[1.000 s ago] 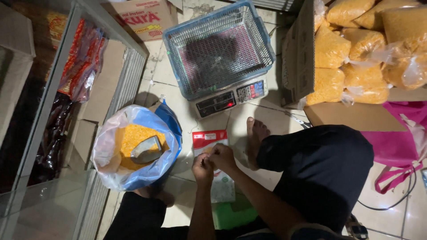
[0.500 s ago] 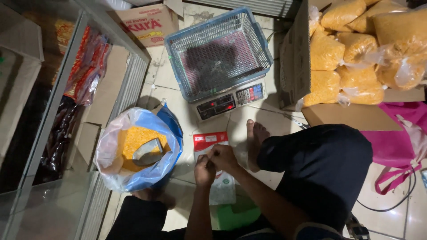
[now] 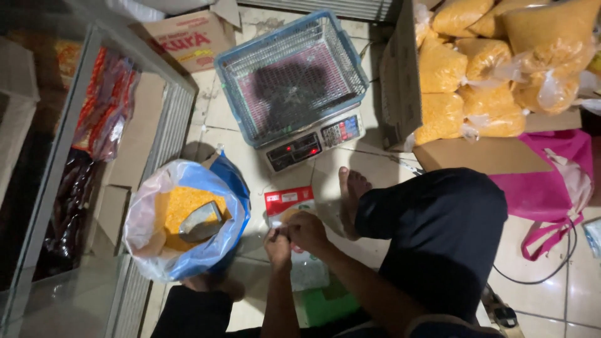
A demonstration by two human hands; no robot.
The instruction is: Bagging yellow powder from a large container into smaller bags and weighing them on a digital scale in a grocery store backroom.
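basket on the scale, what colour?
Blue rim on the wire basket, with grey mesh sides; clearest in the head view.

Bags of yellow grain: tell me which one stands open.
The big blue-and-clear plastic sack on the floor left of the hands, mouth rolled wide with a metal scoop inside. The clear bags in the cardboard box are tied shut.

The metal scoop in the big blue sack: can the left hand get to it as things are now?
Probably yes. The scoop lies uncovered on the yellow grain in the open sack, just left of the left hand. Nothing stands between them, though both hands are busy at a small packet.
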